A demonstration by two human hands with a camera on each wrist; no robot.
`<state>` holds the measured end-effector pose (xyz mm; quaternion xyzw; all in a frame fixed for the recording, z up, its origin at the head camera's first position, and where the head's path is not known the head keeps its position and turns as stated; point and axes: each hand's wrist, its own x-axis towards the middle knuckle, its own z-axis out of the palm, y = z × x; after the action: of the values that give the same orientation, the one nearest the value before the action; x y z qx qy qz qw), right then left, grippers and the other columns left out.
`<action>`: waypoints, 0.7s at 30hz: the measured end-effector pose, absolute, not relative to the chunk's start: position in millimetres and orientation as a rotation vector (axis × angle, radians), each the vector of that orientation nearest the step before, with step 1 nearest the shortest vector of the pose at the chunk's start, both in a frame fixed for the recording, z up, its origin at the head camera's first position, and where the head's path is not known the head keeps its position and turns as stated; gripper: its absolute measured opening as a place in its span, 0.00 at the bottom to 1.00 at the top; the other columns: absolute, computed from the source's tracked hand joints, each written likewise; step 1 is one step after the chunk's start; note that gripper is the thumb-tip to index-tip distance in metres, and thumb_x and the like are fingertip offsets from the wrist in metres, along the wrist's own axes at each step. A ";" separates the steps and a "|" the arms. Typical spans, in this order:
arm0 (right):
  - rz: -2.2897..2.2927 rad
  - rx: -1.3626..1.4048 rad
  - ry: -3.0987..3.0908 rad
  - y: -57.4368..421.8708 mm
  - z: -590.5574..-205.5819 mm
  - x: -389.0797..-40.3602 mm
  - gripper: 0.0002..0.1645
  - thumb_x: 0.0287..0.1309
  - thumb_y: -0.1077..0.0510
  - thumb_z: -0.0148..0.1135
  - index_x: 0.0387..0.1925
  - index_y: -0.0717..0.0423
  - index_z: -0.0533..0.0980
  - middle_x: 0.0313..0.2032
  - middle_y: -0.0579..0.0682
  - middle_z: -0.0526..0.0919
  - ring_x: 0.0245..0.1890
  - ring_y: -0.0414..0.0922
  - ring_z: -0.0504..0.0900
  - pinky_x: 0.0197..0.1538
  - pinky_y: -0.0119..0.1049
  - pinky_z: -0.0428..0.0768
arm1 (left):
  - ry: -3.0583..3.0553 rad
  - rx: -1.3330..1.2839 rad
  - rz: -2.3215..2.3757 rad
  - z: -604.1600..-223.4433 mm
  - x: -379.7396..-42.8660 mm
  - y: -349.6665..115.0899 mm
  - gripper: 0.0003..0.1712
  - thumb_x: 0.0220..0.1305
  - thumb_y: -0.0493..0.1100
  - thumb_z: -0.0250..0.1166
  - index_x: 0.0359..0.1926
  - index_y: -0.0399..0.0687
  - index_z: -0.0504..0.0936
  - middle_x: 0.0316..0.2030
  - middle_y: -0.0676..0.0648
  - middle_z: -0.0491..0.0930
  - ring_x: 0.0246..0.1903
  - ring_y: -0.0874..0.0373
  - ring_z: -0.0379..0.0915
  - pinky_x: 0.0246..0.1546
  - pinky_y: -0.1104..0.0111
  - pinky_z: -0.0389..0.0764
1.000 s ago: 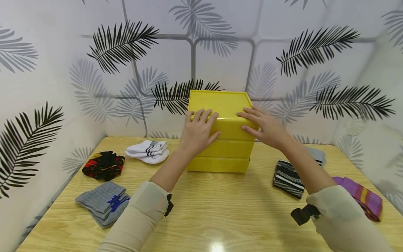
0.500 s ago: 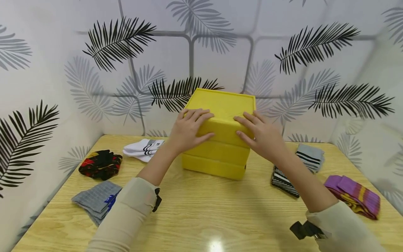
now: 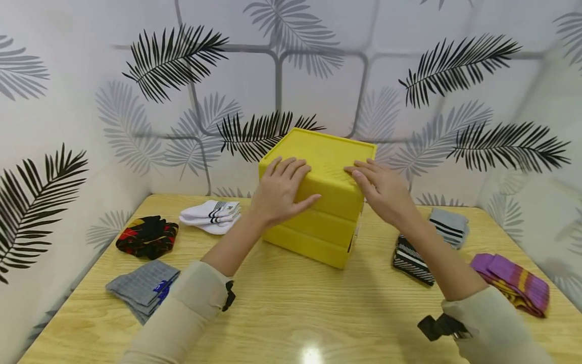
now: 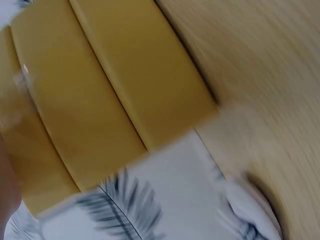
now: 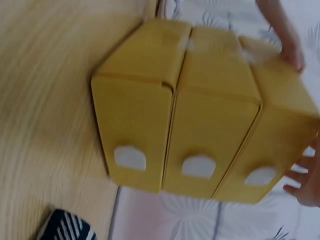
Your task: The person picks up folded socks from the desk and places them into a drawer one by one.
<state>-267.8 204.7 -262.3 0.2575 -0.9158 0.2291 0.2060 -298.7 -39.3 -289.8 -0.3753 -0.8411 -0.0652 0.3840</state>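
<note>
both hands [image 3: 279,196] [image 3: 385,191] on yellow drawers [image 3: 318,221]

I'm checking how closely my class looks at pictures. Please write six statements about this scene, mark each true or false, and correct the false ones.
1. The left hand and right hand both touch the yellow unit. True.
2. The white folded socks lie on the person's right. False: the white folded socks lie on the person's left.
3. The yellow unit has three stacked sections. True.
4. The purple folded bundle is one solid colour. False: the purple folded bundle also shows yellow.
5. The right wrist view shows three pale tabs on the yellow unit. True.
6. The table is black. False: the table is light wood-coloured.
</note>
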 end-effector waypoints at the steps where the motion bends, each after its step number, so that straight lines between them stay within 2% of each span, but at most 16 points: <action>1: 0.668 0.754 -2.564 210.2 -260.6 -275.2 0.29 0.71 0.44 0.35 0.59 0.55 0.72 0.61 0.57 0.67 0.65 0.55 0.55 0.63 0.54 0.50 | -2.151 -0.933 -0.163 -289.8 -293.6 -30.8 0.37 0.61 0.67 0.47 0.56 0.42 0.72 0.57 0.42 0.69 0.59 0.47 0.60 0.64 0.57 0.47; 3: 0.755 0.837 -2.586 219.4 -257.4 -289.8 0.28 0.71 0.46 0.34 0.59 0.56 0.71 0.62 0.57 0.66 0.66 0.54 0.53 0.63 0.55 0.48 | -2.124 -0.905 -0.155 -290.5 -284.9 -13.7 0.36 0.60 0.66 0.50 0.55 0.42 0.73 0.57 0.42 0.70 0.59 0.47 0.60 0.63 0.56 0.47; 6: 0.891 0.933 -2.588 229.3 -255.2 -309.3 0.24 0.70 0.49 0.40 0.59 0.55 0.71 0.62 0.55 0.65 0.67 0.52 0.51 0.64 0.54 0.46 | -2.017 -0.892 -0.152 -291.6 -275.8 12.1 0.32 0.58 0.64 0.54 0.50 0.43 0.77 0.52 0.44 0.74 0.56 0.48 0.65 0.62 0.55 0.53; 10: 0.998 0.985 -2.575 235.2 -254.7 -328.7 0.22 0.67 0.54 0.47 0.59 0.57 0.71 0.63 0.56 0.64 0.67 0.52 0.49 0.64 0.55 0.44 | -1.979 -0.758 -0.090 -293.0 -268.2 43.8 0.32 0.57 0.67 0.52 0.45 0.47 0.81 0.46 0.48 0.79 0.50 0.51 0.71 0.57 0.55 0.61; 16: 1.049 0.957 -2.485 241.2 -259.5 -343.6 0.20 0.65 0.61 0.48 0.56 0.64 0.72 0.62 0.61 0.64 0.67 0.55 0.48 0.64 0.53 0.43 | -2.031 -0.555 -0.056 -296.4 -263.5 70.1 0.24 0.59 0.62 0.53 0.45 0.52 0.81 0.45 0.51 0.78 0.49 0.53 0.69 0.58 0.54 0.58; 21: 0.998 0.926 -2.439 240.4 -264.4 -345.4 0.19 0.66 0.58 0.48 0.54 0.58 0.75 0.60 0.57 0.68 0.67 0.49 0.51 0.64 0.52 0.45 | -1.951 -0.587 -0.129 -301.4 -267.8 66.8 0.19 0.57 0.58 0.57 0.44 0.54 0.82 0.44 0.50 0.78 0.49 0.53 0.70 0.57 0.55 0.59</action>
<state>-345.4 240.4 -264.4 0.3267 -0.8598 0.3520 0.1733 -267.8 66.8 -301.4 -0.2450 -0.8147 -0.0541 0.5227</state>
